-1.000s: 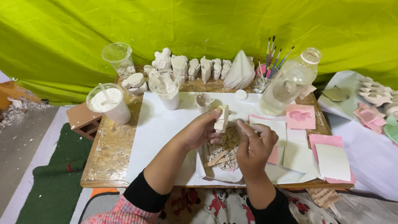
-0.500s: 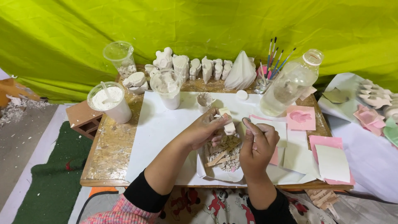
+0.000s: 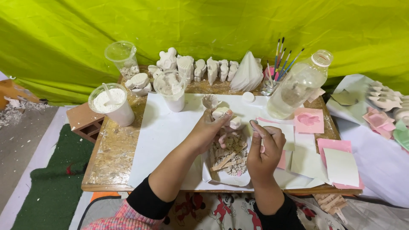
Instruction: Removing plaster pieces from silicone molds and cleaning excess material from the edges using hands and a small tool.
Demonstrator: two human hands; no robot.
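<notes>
Green cloth backs the tabletop point(image 3: 115, 149); left hand point(image 3: 208, 127) grips a white plaster piece point(image 3: 221, 113) above the scrap tray point(image 3: 228, 179), catching crumbs; right hand point(image 3: 264, 147) curls shut, contents unclear.

A craft workshop: plaster figurines point(image 3: 204, 68), paintbrushes point(image 3: 283, 59) crowd the table point(image 3: 110, 153).

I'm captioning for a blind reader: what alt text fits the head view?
A person's left hand holds a small white plaster piece over a paper heap of broken plaster bits, while the right hand is closed beside it. Cups of white powder, plaster figures and paintbrushes line the table's back edge.
</notes>
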